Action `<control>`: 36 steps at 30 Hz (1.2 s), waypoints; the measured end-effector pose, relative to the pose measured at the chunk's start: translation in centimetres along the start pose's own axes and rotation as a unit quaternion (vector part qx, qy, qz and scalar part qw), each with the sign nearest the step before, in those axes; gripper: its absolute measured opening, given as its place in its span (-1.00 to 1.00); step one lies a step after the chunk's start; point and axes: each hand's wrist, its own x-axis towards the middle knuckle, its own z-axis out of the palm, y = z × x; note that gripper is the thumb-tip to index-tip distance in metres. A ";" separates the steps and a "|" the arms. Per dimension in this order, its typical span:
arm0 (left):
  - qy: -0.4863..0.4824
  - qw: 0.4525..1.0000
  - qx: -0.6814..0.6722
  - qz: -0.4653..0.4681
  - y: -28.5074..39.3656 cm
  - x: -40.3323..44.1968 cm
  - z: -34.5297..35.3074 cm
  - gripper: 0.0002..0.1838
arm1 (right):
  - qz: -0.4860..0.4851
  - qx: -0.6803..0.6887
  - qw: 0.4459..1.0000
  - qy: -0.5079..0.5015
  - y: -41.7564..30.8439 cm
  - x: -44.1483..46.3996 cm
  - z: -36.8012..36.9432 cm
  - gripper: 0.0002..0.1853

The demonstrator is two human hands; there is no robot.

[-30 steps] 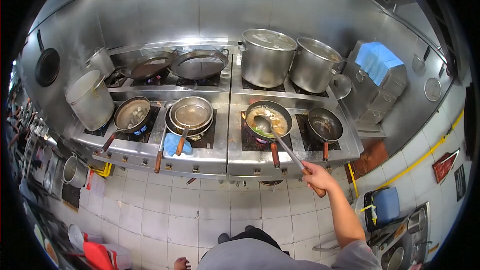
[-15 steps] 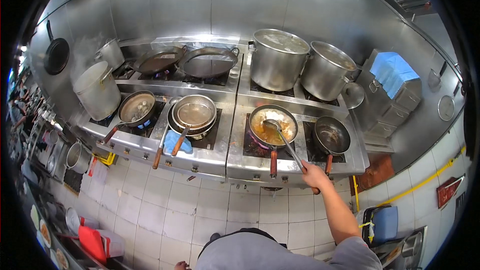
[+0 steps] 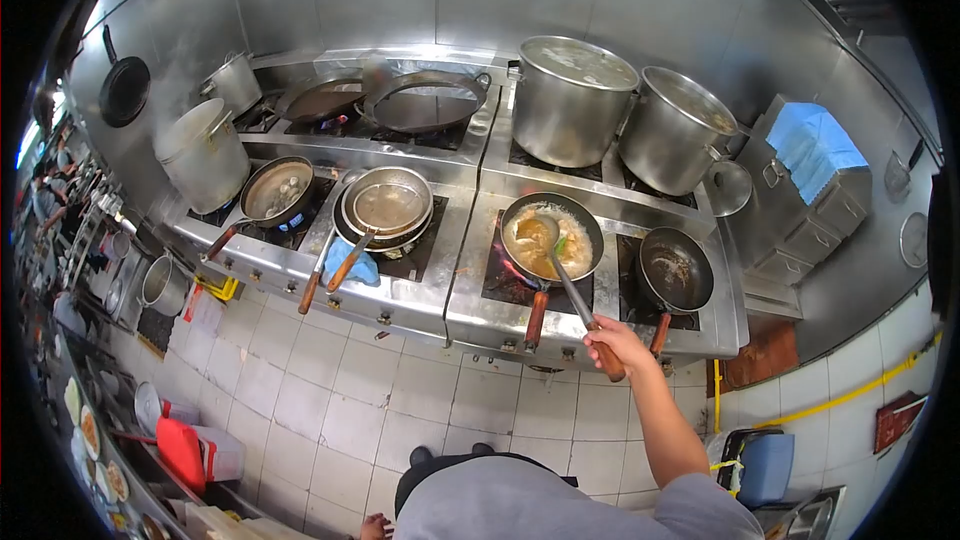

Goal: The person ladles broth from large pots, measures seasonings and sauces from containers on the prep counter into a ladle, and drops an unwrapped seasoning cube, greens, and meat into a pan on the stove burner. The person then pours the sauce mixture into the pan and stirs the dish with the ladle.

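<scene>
My right hand (image 3: 618, 348) is wrapped round the wooden end of a long metal ladle (image 3: 572, 292). The ladle slants down into a frying pan (image 3: 597, 230), its bowl in a bubbling yellowish liquid with pale pieces and a bit of green. A flame glows under this pan, and its wooden handle (image 3: 536, 318) points toward me, untouched. To the right, close to my right hand, is a dark frying pan (image 3: 678, 275) with brown residue inside. My left hand (image 3: 376, 527) hangs low at the bottom edge, partly cut off, its fingers slightly apart and holding nothing visible.
Two tall stockpots (image 3: 573, 105) stand on the rear right burners, two woks (image 3: 425, 105) on the rear left. Strainers (image 3: 388, 204) rest over a pan with a blue cloth (image 3: 352, 270). Further left are another pan (image 3: 277, 192) and a steaming pot (image 3: 203, 155).
My right hand has drawn the ladle slightly left and toward me. The pan's contents look foamier and more spread, with green now showing. The view has shifted a little.
</scene>
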 end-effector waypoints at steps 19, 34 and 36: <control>0.019 0.978 -0.154 -0.142 8.9 -3.1 1.8 -0.64 | -0.093 -0.108 0.989 0.044 -0.1 -4.8 -2.6 -0.37; -0.030 0.984 -0.151 -0.092 3.2 1.6 -4.1 -0.72 | -0.048 -0.005 0.991 0.128 -0.1 -4.6 5.0 -0.41; -0.074 0.975 -0.196 -0.068 0.6 3.7 -4.9 -0.70 | -0.032 0.105 0.986 0.123 -1.0 -5.6 5.5 -0.47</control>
